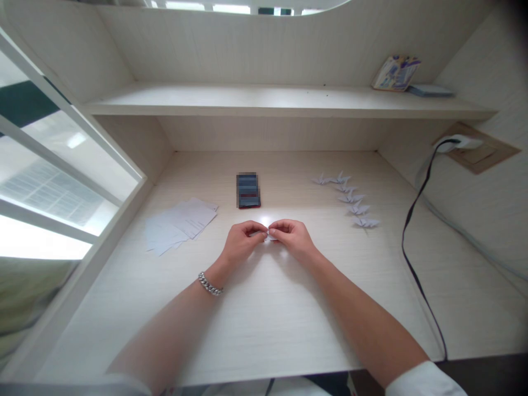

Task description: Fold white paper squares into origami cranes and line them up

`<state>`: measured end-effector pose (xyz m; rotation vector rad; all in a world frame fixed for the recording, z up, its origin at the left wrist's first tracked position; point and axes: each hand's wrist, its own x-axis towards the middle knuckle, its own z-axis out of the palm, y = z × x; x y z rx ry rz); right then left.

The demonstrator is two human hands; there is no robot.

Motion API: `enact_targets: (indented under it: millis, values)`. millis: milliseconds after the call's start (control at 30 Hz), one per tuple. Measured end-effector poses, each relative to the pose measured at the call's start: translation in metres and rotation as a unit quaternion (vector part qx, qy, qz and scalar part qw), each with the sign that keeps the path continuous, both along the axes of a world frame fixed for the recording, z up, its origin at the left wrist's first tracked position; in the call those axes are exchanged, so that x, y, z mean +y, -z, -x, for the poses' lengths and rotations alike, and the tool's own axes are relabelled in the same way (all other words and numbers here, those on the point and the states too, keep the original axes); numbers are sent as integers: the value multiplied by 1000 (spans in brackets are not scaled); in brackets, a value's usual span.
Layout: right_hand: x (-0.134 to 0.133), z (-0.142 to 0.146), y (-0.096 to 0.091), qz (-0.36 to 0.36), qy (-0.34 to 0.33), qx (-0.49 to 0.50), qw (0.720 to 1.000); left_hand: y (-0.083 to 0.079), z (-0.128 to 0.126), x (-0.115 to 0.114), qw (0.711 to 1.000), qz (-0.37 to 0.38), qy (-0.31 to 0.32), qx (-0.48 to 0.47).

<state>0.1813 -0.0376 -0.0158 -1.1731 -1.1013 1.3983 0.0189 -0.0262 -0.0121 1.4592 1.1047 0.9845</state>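
Note:
A small folded piece of white paper (270,237) is pinched between my two hands over the middle of the desk; most of it is hidden by the fingers. My left hand (246,240), with a chain bracelet (210,284) at the wrist, grips its left side between thumb and fingers. From the other side my right hand (292,236) closes on it in the same way. Several folded paper cranes (348,198) stand in a curved row to the right. Loose sheets of white paper (181,223) lie overlapping on the left.
Behind my hands lies a phone-like dark rectangle (248,190), its face pixelated. A black cable (406,234) runs from a plug (466,142) in the wall socket down the desk's right side. The shelf (226,100) above holds a colourful packet (396,72) and a flat box (430,90).

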Motion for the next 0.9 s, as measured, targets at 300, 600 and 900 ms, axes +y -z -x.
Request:
enact_targets:
  millis: [300,600,900]
  values:
    - [-2,0,-4,-29,3,-57,998,-4,-1,1,996,72,-5,-61]
    - [-4,-1,-5,-67,-5,-100,993,-3,-3,0,997,50,6,-52]
    - [-4,4,-9,-56,-4,-53,997,0,-5,0,996,43,-21,-69]
